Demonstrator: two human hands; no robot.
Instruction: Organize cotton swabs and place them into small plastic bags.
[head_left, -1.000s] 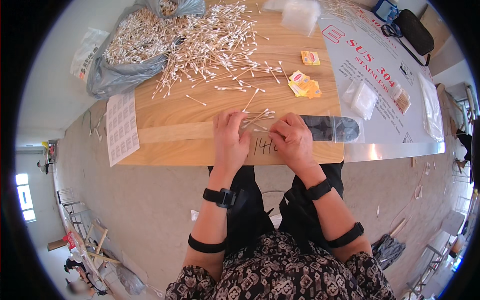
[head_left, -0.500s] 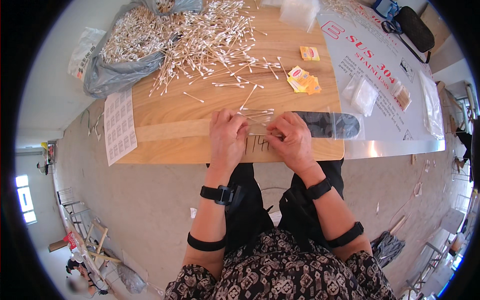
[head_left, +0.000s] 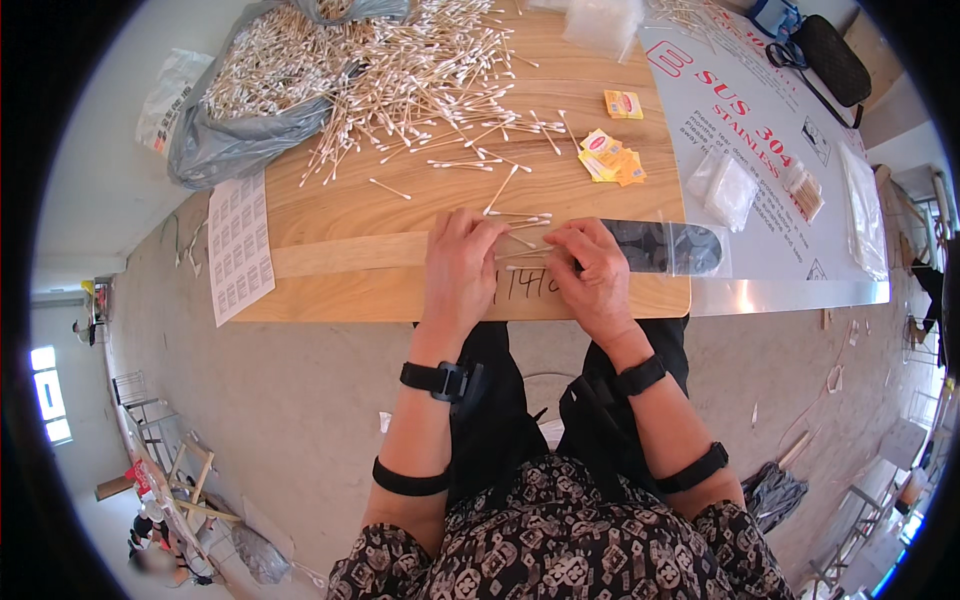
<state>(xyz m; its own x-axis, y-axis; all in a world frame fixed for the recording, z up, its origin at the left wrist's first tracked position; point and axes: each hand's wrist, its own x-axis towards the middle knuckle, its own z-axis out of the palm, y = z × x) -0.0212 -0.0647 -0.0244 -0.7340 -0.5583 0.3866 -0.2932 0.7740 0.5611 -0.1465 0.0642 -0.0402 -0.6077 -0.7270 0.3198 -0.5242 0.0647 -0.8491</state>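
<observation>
A few cotton swabs (head_left: pixel 522 241) lie between my hands near the front edge of the wooden table. My left hand (head_left: pixel 462 268) has its fingers bent together at the swabs' left ends, a swab showing at the fingertips. Opposite it, my right hand (head_left: pixel 594 272) is closed in a pinch around the right ends of the swabs. Its fingers partly cover what they grip. One loose swab (head_left: pixel 501 190) slants just beyond the left fingertips. Beside my right hand lies a dark oblong strip (head_left: pixel 650 247) with clear plastic over its right end.
A large heap of cotton swabs (head_left: pixel 430 75) spills from a grey plastic bag (head_left: pixel 240 150) at the far left. Yellow cards (head_left: pixel 608 158) lie right of centre. A label sheet (head_left: pixel 240 250) hangs over the left edge. Clear bags (head_left: pixel 728 190) rest on the metal sheet (head_left: pixel 760 270).
My hands have shifted slightly, the right one to the right, so the gap between them is wider. More of the handwriting on the table shows. The swab heap looks the same.
</observation>
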